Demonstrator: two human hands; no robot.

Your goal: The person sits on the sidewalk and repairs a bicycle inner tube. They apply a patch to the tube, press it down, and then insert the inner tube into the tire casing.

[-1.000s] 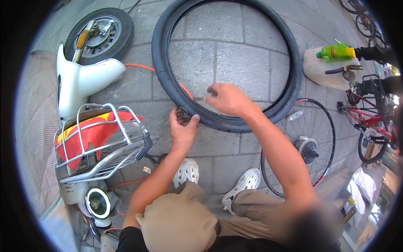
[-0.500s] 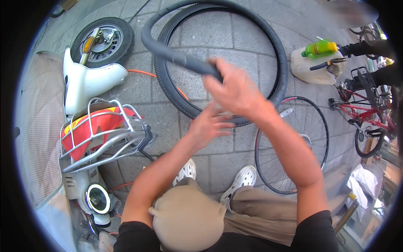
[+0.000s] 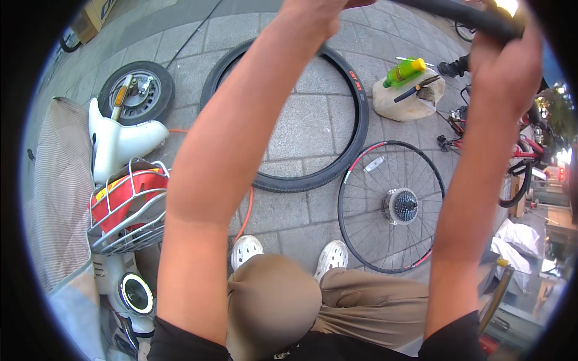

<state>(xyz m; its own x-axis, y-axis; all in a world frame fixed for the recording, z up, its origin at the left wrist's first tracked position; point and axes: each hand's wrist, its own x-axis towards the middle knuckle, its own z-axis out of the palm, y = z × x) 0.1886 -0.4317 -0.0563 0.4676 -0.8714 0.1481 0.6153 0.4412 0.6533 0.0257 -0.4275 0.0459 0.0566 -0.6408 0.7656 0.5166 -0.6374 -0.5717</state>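
Both my arms are stretched up and forward. High at the right, my right hand [image 3: 509, 69] is closed round a black bicycle inner tube [image 3: 463, 15], which runs off the top edge. My left hand [image 3: 331, 15] is raised at the top middle, mostly cut off by the picture's edge; its grip is hidden. Beneath my arms a black bicycle tyre [image 3: 361, 114] lies flat on the paving, partly covered by my left forearm. Right of it lies a spoked wheel [image 3: 341, 207] with a sprocket cassette [image 3: 402, 206] at its hub.
A whitish plastic jug [image 3: 391, 105] carries a green bottle [image 3: 404, 72] and dark-handled pliers [image 3: 415, 89]. At left are a small scooter wheel [image 3: 164, 99], a white scooter [image 3: 129, 135] and its wire basket [image 3: 129, 234]. An orange hose [image 3: 247, 216] crosses the paving. A red bicycle [image 3: 527, 147] stands at right.
Both hands have risen from over the tyre, the right one far up and right. The inner tube has been lifted away with it. My left hand, earlier spread open, is now mostly out of view.
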